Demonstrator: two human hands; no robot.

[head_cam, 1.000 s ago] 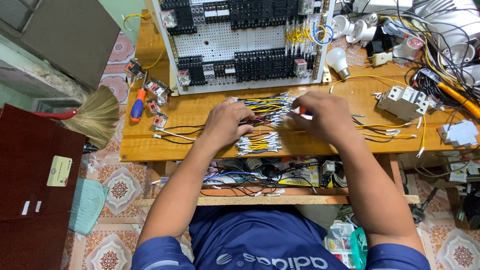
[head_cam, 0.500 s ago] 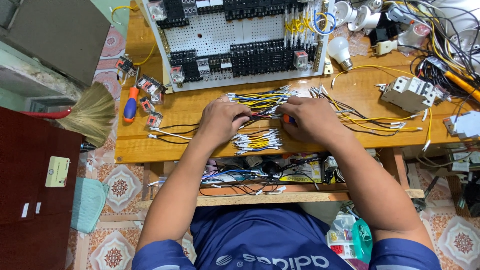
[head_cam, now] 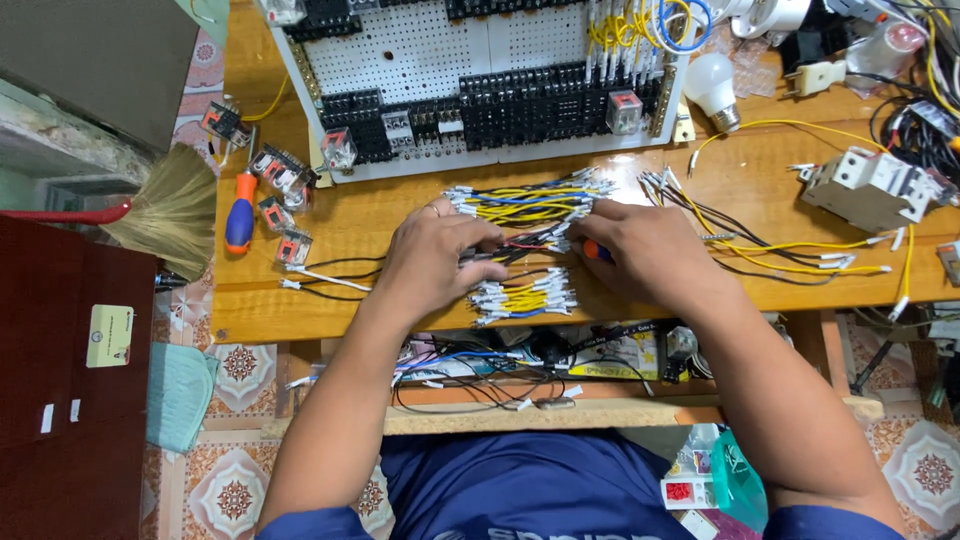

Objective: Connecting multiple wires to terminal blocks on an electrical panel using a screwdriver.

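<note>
Bright, even daylight-like light, no harsh shadows. Soft shadow under both hands on wooden table [head_cam: 760, 170]. Mild glare on white perforated panel [head_cam: 420, 45] and light bulb [head_cam: 712, 82], near blown-out whites at top right. Dark cabinet [head_cam: 60, 400] at left underexposed. Centre sharp, wire ends crisp. Wide-angle bend at edges: table edge curves, corners stretch and soften slightly.

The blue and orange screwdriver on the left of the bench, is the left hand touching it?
Apart. The head view shows bare wood between the screwdriver and the left hand, which rests on the bundle of short wires.
</note>
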